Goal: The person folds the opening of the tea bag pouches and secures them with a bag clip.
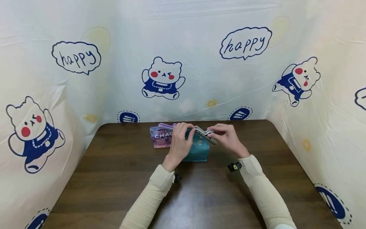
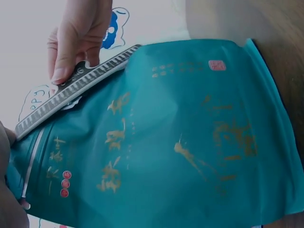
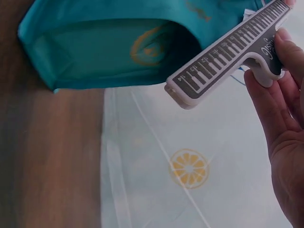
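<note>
My left hand pinches the top end of a teal tea bag, close to its pale seal strip. Gold characters and red stamps mark the bag's face in the left wrist view. My right hand pinches the dark handle of a white-and-grey bag clip between thumb and fingers. A numbered scale runs along the clip. In the left wrist view the clip slants along the bag's side edge, one end close to my left fingers. The bag's folded base faces the right wrist camera.
Behind my left hand stands a purple-and-pink printed bag, with a purple clip along its top. Both bags are towards the far edge of the brown wooden table. A printed white curtain hangs around the table.
</note>
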The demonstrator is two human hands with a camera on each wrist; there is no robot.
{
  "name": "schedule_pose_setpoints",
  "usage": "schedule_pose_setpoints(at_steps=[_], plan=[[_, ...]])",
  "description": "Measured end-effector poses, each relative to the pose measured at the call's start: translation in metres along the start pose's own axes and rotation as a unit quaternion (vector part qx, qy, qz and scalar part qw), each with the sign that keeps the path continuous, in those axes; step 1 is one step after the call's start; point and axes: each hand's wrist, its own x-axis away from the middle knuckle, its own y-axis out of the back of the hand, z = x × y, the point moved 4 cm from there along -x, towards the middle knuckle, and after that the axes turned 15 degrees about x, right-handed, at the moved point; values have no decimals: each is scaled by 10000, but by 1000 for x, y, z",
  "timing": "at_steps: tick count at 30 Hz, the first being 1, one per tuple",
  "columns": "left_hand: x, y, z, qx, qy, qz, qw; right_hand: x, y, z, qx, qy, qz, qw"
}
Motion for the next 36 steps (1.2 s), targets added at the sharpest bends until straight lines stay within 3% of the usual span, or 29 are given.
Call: schedule_pose_setpoints(at_steps=[4,11,21,36], plan=[[-1,6,1,-15,18,289,9996,-6,4,21,-30,151,-36,9999],[3,12,2,-440,133,792,9958,-5,4,26,-9,190,-80,9998],[6,12,6,-185,565,639,9962,-5,2,25,-118,252,-310,9991],[6,10,6,-43,890,462,9949,-8,-3,24,-227,220,-380,9988]])
